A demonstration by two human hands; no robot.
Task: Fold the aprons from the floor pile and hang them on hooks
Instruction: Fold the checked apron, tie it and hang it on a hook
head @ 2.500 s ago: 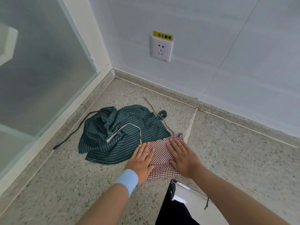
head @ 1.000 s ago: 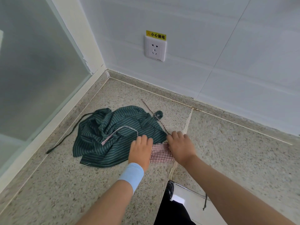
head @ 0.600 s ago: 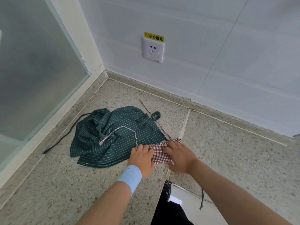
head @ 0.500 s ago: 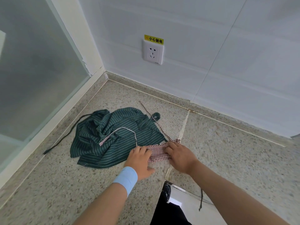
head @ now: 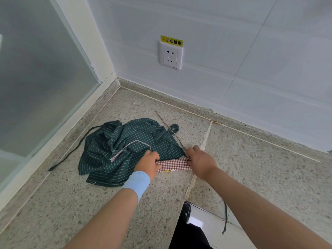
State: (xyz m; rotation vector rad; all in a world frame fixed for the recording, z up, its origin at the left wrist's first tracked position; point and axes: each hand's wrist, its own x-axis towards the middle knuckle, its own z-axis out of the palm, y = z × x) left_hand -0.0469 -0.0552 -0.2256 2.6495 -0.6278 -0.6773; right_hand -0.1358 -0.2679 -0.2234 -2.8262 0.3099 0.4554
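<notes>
A red-and-white checked apron [head: 173,164] lies on the speckled floor, folded into a narrow flat strip. My left hand [head: 148,163], with a light blue wristband, grips its left end. My right hand [head: 200,161] grips its right end. The strip's thin checked strap [head: 168,128] runs away toward the wall. A crumpled dark green striped apron [head: 124,150] lies just left of and behind the strip, with another checked strap [head: 129,146] looped across it. My left hand rests partly over its edge.
A white tiled wall with a power socket [head: 170,55] and yellow warning label stands ahead. A frosted glass panel [head: 36,83] closes the left side. The green apron's black tie [head: 71,153] trails toward the glass. My dark clothing [head: 190,232] shows at the bottom.
The checked apron has gone from a wider folded rectangle under flat palms to a narrow strip. Both hands have closed on its two ends and spread apart.
</notes>
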